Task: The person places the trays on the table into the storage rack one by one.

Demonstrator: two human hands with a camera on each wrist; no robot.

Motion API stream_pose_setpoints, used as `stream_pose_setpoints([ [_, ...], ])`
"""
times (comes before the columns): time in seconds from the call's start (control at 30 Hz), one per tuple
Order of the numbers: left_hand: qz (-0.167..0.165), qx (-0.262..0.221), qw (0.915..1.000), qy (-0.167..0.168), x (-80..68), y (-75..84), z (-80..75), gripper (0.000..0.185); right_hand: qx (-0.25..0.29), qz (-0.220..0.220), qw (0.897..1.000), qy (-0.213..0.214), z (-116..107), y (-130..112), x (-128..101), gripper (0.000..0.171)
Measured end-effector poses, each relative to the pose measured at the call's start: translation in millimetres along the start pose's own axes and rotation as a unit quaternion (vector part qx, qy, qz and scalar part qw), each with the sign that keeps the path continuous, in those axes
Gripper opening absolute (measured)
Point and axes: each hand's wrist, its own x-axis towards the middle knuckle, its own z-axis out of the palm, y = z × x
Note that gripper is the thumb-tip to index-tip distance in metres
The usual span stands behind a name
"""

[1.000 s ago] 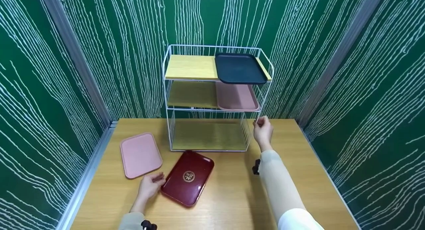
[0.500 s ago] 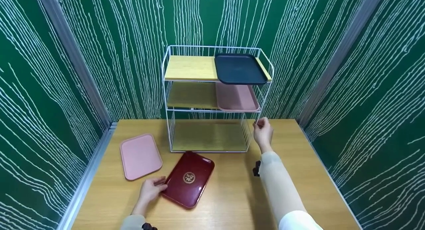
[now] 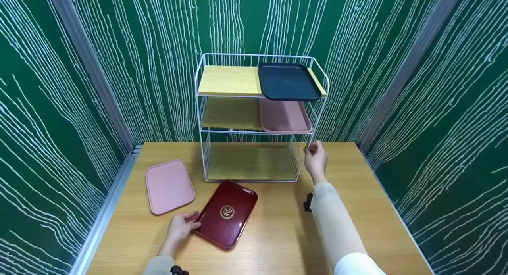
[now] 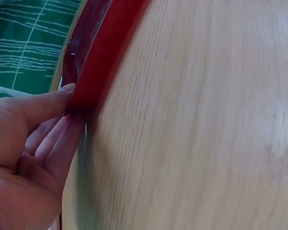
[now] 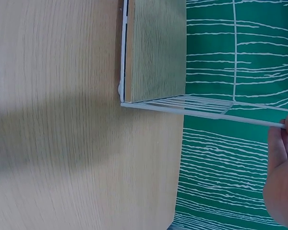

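A dark red tray (image 3: 216, 227) with a round gold emblem lies on the table in front of the rack. My left hand (image 3: 180, 229) pinches its left corner, thumb on top and fingers underneath; the left wrist view shows the red rim (image 4: 98, 62) between thumb and fingers. My right hand (image 3: 316, 160) grips the right front upright of the white wire rack (image 3: 199, 148) below the middle shelf. In the right wrist view the thumb and fingers (image 5: 277, 146) close around that thin white rod (image 5: 230, 117).
The rack has three wooden shelves. A black tray (image 3: 291, 82) sits at the right of the top shelf, a pink tray (image 3: 285, 116) below it on the middle one. Another pink tray (image 3: 170, 187) lies on the table (image 3: 274, 227) at left. Green patterned walls (image 3: 254, 25) enclose the table.
My left hand has come from beside the red tray to pinching its left corner, the thumb now over the rim. The right hand has stayed on the rack's upright.
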Motion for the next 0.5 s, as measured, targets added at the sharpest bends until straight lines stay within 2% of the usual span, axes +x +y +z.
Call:
stream_pose_setpoints([
  [0.2,-0.002,0.002,0.9998,0.021,-0.1,-0.4,3.4,0.048,-0.002,0.008,1.000,-0.011,-0.3,0.8,-0.6,0.009],
  [0.4,0.001,0.005,0.9996,0.026,-0.1,1.3,4.3,0.048,-0.005,0.006,1.000,-0.007,0.0,0.9,0.1,0.009],
  [0.5,-0.008,0.005,0.9995,0.032,-0.2,1.5,4.5,0.047,-0.005,0.005,1.000,-0.007,0.1,1.7,-0.1,0.010],
])
